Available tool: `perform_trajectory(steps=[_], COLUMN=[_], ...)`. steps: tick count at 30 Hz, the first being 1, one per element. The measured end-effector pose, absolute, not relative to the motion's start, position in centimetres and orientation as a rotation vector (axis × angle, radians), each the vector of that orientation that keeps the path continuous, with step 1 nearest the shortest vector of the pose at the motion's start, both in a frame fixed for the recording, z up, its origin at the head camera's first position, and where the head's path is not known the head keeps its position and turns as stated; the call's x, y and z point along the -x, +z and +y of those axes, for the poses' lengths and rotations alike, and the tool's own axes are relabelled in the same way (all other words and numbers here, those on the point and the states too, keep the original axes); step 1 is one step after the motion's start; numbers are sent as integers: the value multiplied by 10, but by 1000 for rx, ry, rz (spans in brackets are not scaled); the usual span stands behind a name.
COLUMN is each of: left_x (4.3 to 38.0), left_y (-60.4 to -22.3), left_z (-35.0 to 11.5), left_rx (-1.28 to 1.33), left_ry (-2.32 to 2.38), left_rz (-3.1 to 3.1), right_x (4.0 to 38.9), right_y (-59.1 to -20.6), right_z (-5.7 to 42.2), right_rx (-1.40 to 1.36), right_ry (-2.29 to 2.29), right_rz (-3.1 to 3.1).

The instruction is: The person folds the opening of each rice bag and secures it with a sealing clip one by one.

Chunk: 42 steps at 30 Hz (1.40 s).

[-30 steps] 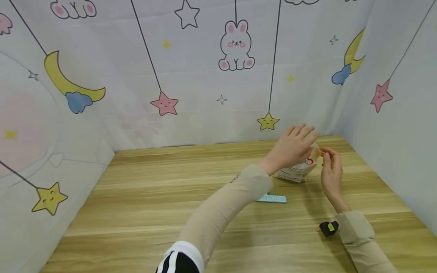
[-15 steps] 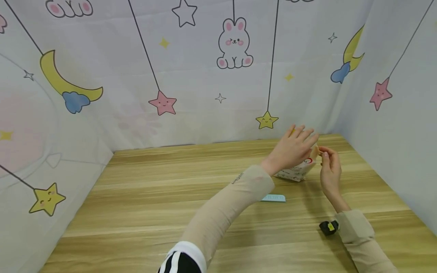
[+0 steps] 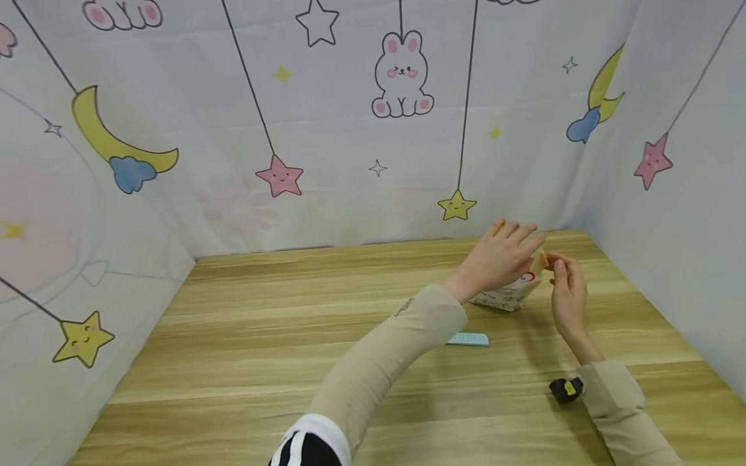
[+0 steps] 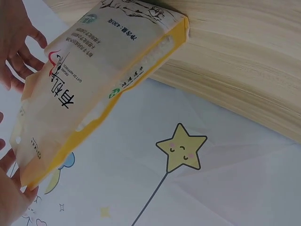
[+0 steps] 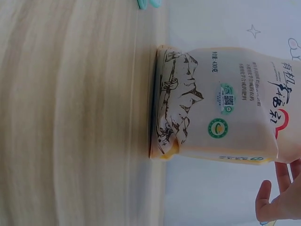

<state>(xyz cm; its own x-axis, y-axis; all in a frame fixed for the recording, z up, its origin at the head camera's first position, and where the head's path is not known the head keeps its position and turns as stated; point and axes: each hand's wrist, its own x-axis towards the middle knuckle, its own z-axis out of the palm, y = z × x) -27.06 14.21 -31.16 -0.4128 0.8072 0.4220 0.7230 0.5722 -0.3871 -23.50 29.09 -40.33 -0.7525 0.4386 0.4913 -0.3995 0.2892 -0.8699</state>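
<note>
A white and yellow food bag [image 3: 504, 298], printed with dark lettering and marked 430 g, stands on the table at the back right. My left hand [image 3: 498, 259] reaches over its top, fingers spread. In the left wrist view the thumb and a finger of that left hand [image 4: 14, 197] pinch a top corner of the bag [image 4: 89, 70]. On the opposite side, my right hand [image 3: 568, 294] holds the upper edge between bent fingertips. The right wrist view shows the right hand [image 5: 284, 197] beside the bag's upper part, some fingers hidden behind the bag [image 5: 211, 103].
A light-blue ridged strip [image 3: 469, 339] lies in front of the bag, partly hidden by the left sleeve [image 3: 402, 336]. A small black device [image 3: 566, 390] sits at the right cuff. A patterned white curtain [image 3: 350, 213] hangs behind the wooden table [image 3: 262, 310].
The left hand's fingers have dipped slightly over the bag. Both hands keep their hold at its top, and the head view has shifted a little.
</note>
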Motion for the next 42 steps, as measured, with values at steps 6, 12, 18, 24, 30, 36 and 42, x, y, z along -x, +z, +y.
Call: perform_trajectory(steps=[6,12,18,24,30,36,42], left_x=[268,264,259,256,253,251,249], left_y=[-311,-312,-316,-319,-321,-320,-318], left_z=[141,141,143,144,146,147,147], left_rx=[1223,1205,1200,1177,1165,1163,1167], left_ry=[162,167,187,200,189,260,264], left_rz=[-2196,-2191,-2180,-2154,-2132,-2165,-2203], right_x=[234,231,230,228,226,226,226], right_y=[-399,-398,-399,-399,-399,-401,-403], right_z=[295,299,301,298,298,299,298], right_rx=[38,-2,-11,-12,-118,-159,-124], right_ry=[1567,1587,1617,1653,1677,1629,1621], right_rz=[-1914,-1959,-1969,-1924,-1890,-1914,-1897])
